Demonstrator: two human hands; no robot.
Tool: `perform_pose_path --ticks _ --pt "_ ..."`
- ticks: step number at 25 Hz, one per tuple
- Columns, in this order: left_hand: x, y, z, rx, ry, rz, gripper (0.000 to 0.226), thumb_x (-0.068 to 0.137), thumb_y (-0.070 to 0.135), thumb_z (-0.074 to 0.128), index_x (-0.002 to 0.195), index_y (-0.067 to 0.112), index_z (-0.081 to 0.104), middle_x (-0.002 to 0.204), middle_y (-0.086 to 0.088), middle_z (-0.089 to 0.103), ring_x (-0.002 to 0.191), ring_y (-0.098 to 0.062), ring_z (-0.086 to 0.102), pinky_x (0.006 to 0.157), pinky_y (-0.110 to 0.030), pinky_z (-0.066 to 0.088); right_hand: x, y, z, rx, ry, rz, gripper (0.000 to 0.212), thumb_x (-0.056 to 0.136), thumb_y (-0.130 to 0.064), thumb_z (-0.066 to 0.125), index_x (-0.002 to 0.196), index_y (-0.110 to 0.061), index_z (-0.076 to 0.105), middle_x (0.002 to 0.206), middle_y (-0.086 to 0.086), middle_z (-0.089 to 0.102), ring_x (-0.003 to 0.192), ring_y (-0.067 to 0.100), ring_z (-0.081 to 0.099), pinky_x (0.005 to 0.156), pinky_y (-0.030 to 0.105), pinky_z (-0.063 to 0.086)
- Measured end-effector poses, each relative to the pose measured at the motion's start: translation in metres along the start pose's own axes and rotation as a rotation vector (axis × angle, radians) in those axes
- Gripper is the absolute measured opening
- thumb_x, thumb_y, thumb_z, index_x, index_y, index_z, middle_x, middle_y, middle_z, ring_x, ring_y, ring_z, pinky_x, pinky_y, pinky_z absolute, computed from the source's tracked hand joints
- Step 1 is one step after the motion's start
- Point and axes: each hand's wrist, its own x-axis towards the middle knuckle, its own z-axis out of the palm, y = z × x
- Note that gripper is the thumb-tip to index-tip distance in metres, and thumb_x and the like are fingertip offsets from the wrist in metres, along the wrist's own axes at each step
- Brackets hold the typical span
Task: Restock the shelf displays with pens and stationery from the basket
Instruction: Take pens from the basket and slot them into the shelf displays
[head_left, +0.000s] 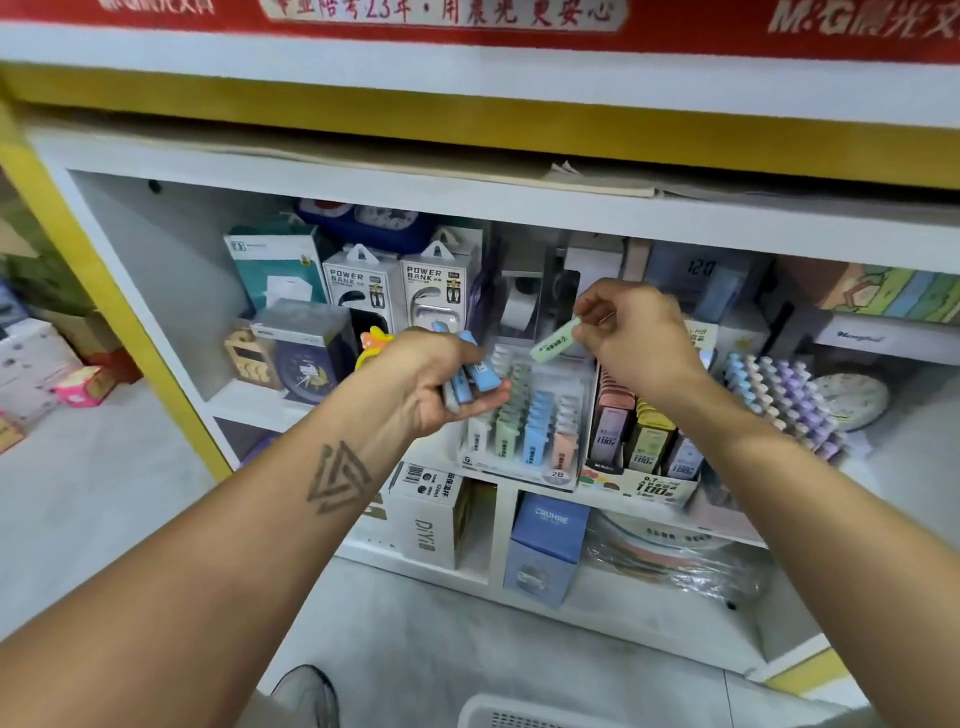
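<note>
My left hand (431, 376) grips a small bunch of blue lead cases (480, 371) in front of the shelf. My right hand (631, 332) pinches one pale green lead case (555, 340) by its upper end, tilted, just above a clear display tray (524, 473) marked 2B. That tray holds rows of white, green, blue and pink cases. The white basket (519, 714) shows only its rim at the bottom edge.
Beside the tray stands a box of dark and pastel lead packs (639, 441) and a rack of pastel items (779, 400). Power bank boxes (400, 291) stand behind my left hand. Boxes (545, 551) fill the lower shelf. Yellow shelf frame (119, 312) runs at left.
</note>
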Motion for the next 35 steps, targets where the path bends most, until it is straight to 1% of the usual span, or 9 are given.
perform_pose_path --ticks 3,6,11,16,23,27,29,32,35 --pt "0.001 -0.001 -0.003 -0.017 0.016 0.004 0.009 0.099 -0.003 0.049 0.093 0.004 0.048 0.088 -0.020 0.059 0.071 -0.033 0.066 0.075 -0.046 0.056 0.002 0.001 0.015 -0.203 0.001 -0.086 0.013 0.093 -0.009 0.064 0.104 -0.014 0.064 0.092 0.010 0.069 0.086 0.030 0.065 0.078 0.041 0.057" --pt "0.003 0.000 -0.004 -0.009 0.011 0.000 0.009 0.099 -0.004 0.047 0.096 0.004 0.048 0.092 -0.021 0.058 0.073 -0.034 0.065 0.065 -0.044 0.057 0.007 -0.001 0.034 -0.358 -0.033 -0.099 0.012 0.091 -0.004 0.058 0.098 -0.013 0.061 0.087 0.015 0.065 0.082 0.037 0.062 0.072 0.045 0.056" --pt "0.008 0.002 -0.005 0.005 -0.013 -0.029 0.009 0.099 -0.005 0.046 0.094 0.003 0.047 0.091 -0.023 0.057 0.073 -0.035 0.065 0.058 -0.044 0.055 0.018 -0.004 0.060 -0.378 -0.164 -0.091 0.016 0.089 -0.002 0.060 0.092 -0.016 0.063 0.087 0.013 0.065 0.081 0.034 0.062 0.073 0.042 0.056" --pt "0.008 0.002 -0.008 -0.011 -0.005 -0.027 0.015 0.098 -0.007 0.047 0.110 0.002 0.047 0.096 -0.024 0.057 0.075 -0.037 0.064 0.058 -0.045 0.056 0.021 -0.007 0.064 -0.417 -0.238 -0.075 0.019 0.087 0.002 0.060 0.091 -0.016 0.066 0.090 0.011 0.064 0.082 0.030 0.061 0.073 0.036 0.053" --pt "0.004 -0.001 -0.004 0.024 -0.012 -0.023 0.035 0.096 -0.010 0.047 0.129 0.002 0.046 0.124 -0.030 0.057 0.094 -0.042 0.065 0.073 -0.048 0.057 0.023 -0.017 0.060 -0.521 -0.345 -0.051 0.023 0.090 0.001 0.059 0.106 -0.011 0.069 0.103 0.014 0.067 0.094 0.031 0.065 0.088 0.040 0.056" --pt "0.005 -0.002 -0.001 0.040 -0.013 -0.016 0.034 0.096 -0.011 0.047 0.127 0.001 0.047 0.121 -0.029 0.057 0.092 -0.040 0.065 0.074 -0.048 0.056 0.017 -0.014 0.062 -0.511 -0.406 -0.087 0.028 0.091 0.000 0.060 0.115 -0.009 0.069 0.109 0.015 0.067 0.097 0.031 0.065 0.089 0.042 0.056" --pt "0.005 -0.004 0.001 0.068 -0.035 -0.021 0.025 0.096 -0.012 0.047 0.116 0.001 0.051 0.107 -0.026 0.060 0.085 -0.037 0.066 0.075 -0.047 0.056 0.015 -0.012 0.060 -0.522 -0.409 -0.103 0.027 0.092 -0.004 0.061 0.116 -0.012 0.068 0.112 0.012 0.068 0.098 0.029 0.065 0.088 0.041 0.056" --pt "0.004 -0.006 0.004 0.107 -0.048 -0.008 0.018 0.094 -0.013 0.049 0.090 0.004 0.054 0.086 -0.020 0.062 0.072 -0.032 0.065 0.068 -0.045 0.057 0.016 -0.016 0.047 -0.168 -0.228 0.022 0.025 0.099 -0.014 0.057 0.120 -0.016 0.070 0.112 0.006 0.072 0.096 0.022 0.067 0.085 0.031 0.054" --pt "0.002 -0.009 0.008 0.160 -0.044 0.025 0.019 0.092 -0.013 0.055 0.089 0.006 0.054 0.086 -0.019 0.063 0.071 -0.031 0.066 0.062 -0.047 0.057 0.009 -0.025 0.026 0.516 -0.301 0.262 0.018 0.099 -0.024 0.062 0.107 -0.013 0.073 0.088 0.012 0.075 0.068 0.015 0.066 0.061 0.026 0.051"
